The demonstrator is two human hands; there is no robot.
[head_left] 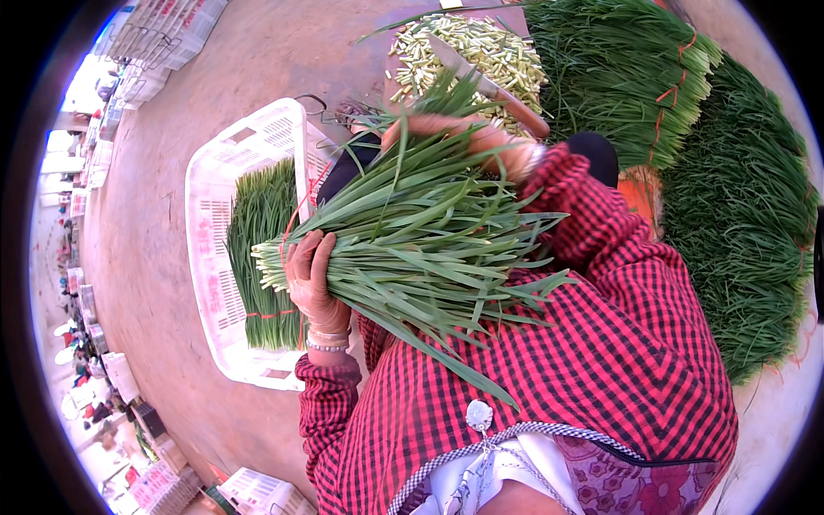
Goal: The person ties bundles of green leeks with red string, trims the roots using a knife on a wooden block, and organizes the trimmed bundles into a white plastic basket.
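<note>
My left hand (314,273) is wrapped round a bunch of garlic chives (429,227) near its pale cut ends. The long green leaves fan out to the right over my checked sleeve and lap. Smeared by motion, my right hand (455,133) passes over the far side of the leaves, its fingers too blurred to read. Just beyond it lies a knife (481,81) with a brown handle, resting on a heap of short, pale cut stem ends (429,53).
To the left stands a white plastic basket (199,232) holding tied chives (268,257). Large piles of chives (618,77) (738,223) lie at the right, some bound with red string. White crates (163,39) line the far left, and another crate (262,493) stands at the lower left.
</note>
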